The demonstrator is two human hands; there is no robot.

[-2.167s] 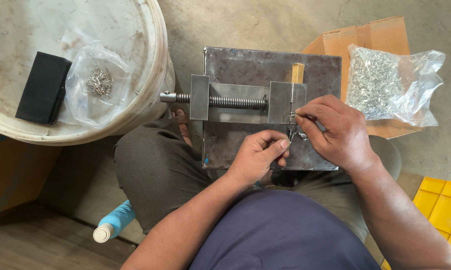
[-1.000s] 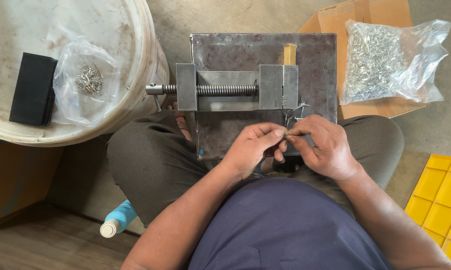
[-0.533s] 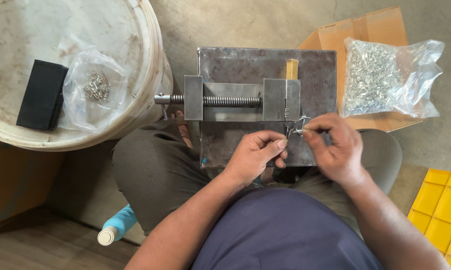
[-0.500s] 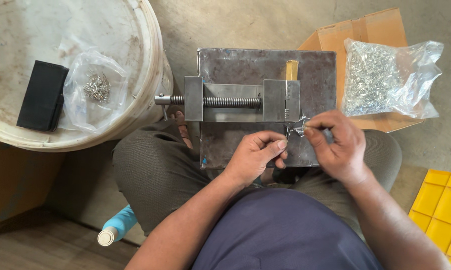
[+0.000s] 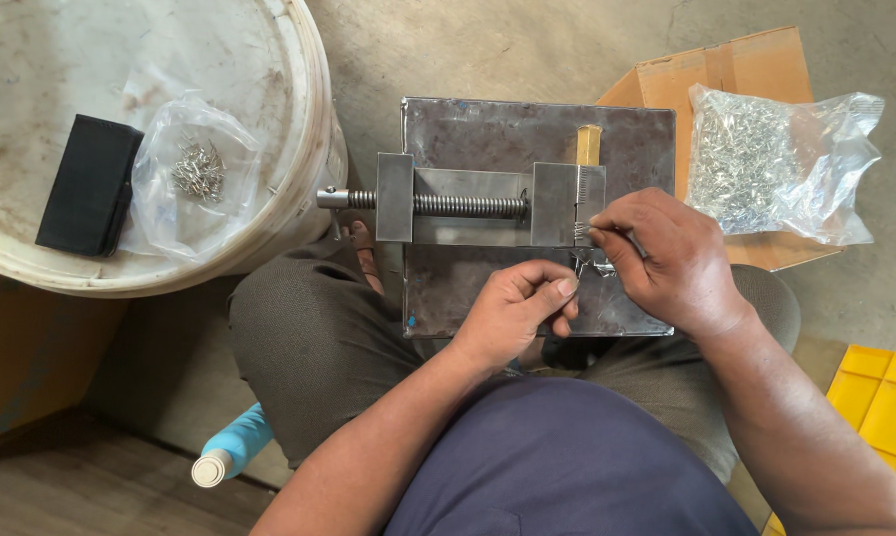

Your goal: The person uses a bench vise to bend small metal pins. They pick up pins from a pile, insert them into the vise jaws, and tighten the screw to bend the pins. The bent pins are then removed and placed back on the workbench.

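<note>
A small metal spring [image 5: 583, 231] sits at the jaw end of one steel vise [image 5: 487, 203], which is fixed on one steel plate [image 5: 527, 139] across the person's lap. The right hand [image 5: 661, 260] pinches the spring between thumb and forefinger, the other fingers curled in. Just below it, the left hand [image 5: 520, 306] is loosely closed, thumb pressed to forefinger; whether it holds anything cannot be told. One wooden stick [image 5: 589, 146] stands up behind the vise. To the right, one full clear bag of metal parts [image 5: 775, 164] lies on one cardboard box [image 5: 726, 74]. To the left, one white drum lid [image 5: 259, 60] carries one nearly empty clear bag [image 5: 190, 179] and one black case [image 5: 88, 186].
</note>
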